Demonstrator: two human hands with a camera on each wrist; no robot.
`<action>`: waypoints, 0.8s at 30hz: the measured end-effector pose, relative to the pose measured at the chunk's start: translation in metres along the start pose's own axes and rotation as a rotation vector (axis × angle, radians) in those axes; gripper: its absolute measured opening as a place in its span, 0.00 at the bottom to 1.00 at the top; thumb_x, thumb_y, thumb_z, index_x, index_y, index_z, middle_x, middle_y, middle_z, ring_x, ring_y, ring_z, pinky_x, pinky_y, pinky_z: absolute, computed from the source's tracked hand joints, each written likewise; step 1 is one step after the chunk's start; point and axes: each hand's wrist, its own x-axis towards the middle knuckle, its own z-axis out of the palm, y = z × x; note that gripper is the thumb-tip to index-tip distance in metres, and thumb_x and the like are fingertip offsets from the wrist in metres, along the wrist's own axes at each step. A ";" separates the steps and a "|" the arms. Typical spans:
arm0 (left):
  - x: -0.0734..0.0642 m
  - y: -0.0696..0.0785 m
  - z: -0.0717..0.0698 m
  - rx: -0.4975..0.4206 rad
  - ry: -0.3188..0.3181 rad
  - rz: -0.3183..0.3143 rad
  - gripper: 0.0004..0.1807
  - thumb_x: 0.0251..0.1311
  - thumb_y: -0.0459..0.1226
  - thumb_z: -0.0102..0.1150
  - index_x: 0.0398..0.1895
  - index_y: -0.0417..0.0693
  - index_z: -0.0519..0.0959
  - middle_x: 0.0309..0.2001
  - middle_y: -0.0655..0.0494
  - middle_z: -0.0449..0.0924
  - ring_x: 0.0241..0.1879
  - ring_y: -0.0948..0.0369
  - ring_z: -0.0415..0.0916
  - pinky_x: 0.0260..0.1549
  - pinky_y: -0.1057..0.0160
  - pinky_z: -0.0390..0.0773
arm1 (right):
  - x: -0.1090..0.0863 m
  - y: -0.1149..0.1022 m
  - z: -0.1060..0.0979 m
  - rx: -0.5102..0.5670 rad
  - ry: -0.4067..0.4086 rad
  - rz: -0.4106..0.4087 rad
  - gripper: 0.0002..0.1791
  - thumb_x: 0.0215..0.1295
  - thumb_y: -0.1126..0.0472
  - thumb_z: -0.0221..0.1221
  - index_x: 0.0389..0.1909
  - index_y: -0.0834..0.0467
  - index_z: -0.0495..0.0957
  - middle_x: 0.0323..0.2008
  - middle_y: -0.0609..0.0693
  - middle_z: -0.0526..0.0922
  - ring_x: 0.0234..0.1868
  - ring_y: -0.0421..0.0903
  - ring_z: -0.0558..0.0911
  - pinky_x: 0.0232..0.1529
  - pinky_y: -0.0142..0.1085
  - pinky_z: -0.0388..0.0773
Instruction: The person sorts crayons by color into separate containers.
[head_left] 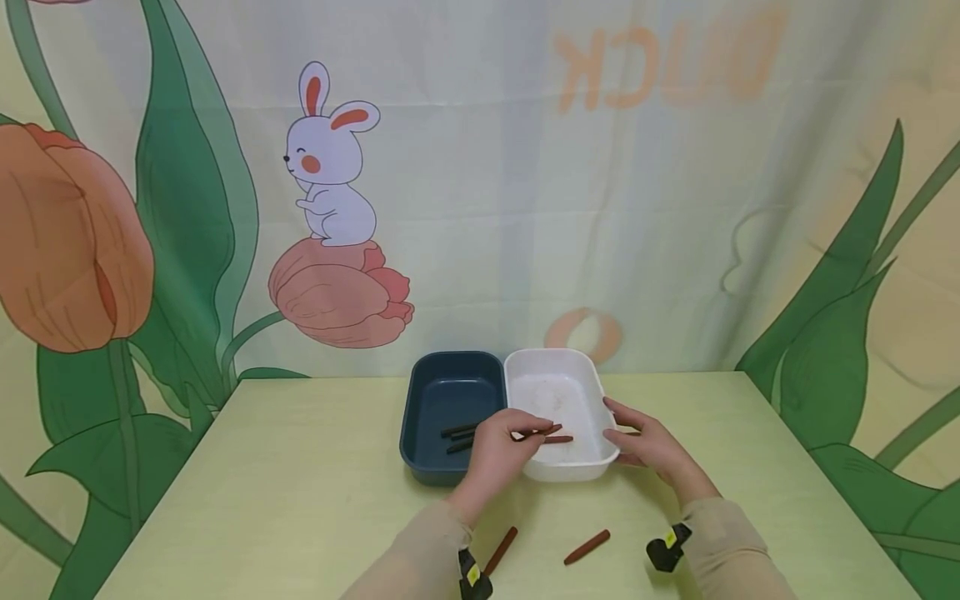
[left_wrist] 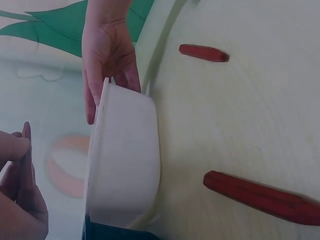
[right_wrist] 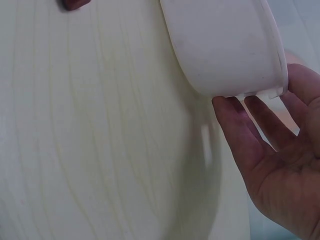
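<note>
My left hand reaches over the inner side of the white plastic tray. Between thumb and fingers it pinches a reddish-brown crayon; the left wrist view shows this from the side. Inside the tray, close to those fingertips, lies another brown-red crayon. With my right hand I grip the tray's right wall. One digit lies over the rim, and fingers press the outside, as the right wrist view shows.
A dark blue tray stands against the white one on its left, with several dark crayons in it. Two brown-red crayons, a nearer one and another, lie on the table in front. A printed curtain hangs behind.
</note>
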 end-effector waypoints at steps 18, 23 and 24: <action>0.030 -0.006 0.016 -0.068 -0.052 -0.126 0.09 0.52 0.29 0.63 0.35 0.48 0.86 0.34 0.59 0.80 0.33 0.65 0.75 0.32 0.70 0.77 | -0.002 -0.002 0.000 -0.028 -0.004 -0.010 0.39 0.61 0.53 0.60 0.70 0.54 0.54 0.63 0.67 0.60 0.53 0.61 0.73 0.42 0.45 0.79; 0.035 -0.013 0.019 -0.039 -0.049 -0.118 0.08 0.52 0.30 0.63 0.35 0.50 0.86 0.34 0.61 0.81 0.33 0.67 0.75 0.34 0.70 0.76 | -0.003 -0.003 0.000 -0.022 -0.007 -0.010 0.40 0.60 0.53 0.60 0.70 0.54 0.54 0.63 0.67 0.60 0.53 0.62 0.73 0.42 0.45 0.79; 0.036 -0.014 0.019 -0.033 -0.048 -0.116 0.08 0.52 0.30 0.64 0.35 0.50 0.86 0.34 0.60 0.81 0.33 0.67 0.75 0.34 0.70 0.76 | -0.003 -0.004 0.000 -0.011 -0.003 -0.003 0.39 0.60 0.53 0.61 0.70 0.54 0.55 0.63 0.66 0.60 0.53 0.62 0.73 0.42 0.45 0.79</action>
